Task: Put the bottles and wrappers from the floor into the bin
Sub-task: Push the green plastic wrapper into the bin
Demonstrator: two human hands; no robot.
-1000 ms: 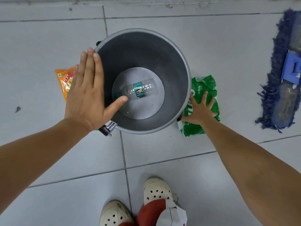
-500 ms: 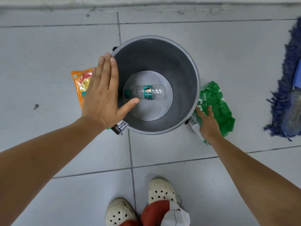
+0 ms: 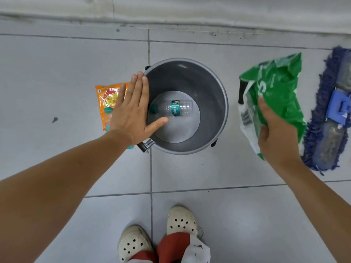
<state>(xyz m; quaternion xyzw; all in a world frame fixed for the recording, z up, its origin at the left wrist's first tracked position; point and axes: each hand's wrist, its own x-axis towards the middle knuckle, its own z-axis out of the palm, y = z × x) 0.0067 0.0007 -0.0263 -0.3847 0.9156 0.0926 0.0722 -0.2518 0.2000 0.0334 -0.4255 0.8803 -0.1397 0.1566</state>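
Observation:
A round grey bin stands on the tiled floor with a clear plastic bottle lying on its bottom. My right hand grips a green wrapper, held up in the air to the right of the bin. My left hand hovers flat, fingers apart, over the bin's left rim and holds nothing. Under that hand, on the floor left of the bin, lies an orange wrapper, and what looks like a second bottle lies on it, mostly hidden.
A blue dust mop lies on the floor at the far right, close to the green wrapper. A wall base runs along the top. My feet in white perforated clogs stand on the tiles just below the bin.
My right hand closed on the green wrapper lying on the floor and lifted it up and to the right. My left hand stayed over the bin's left rim.

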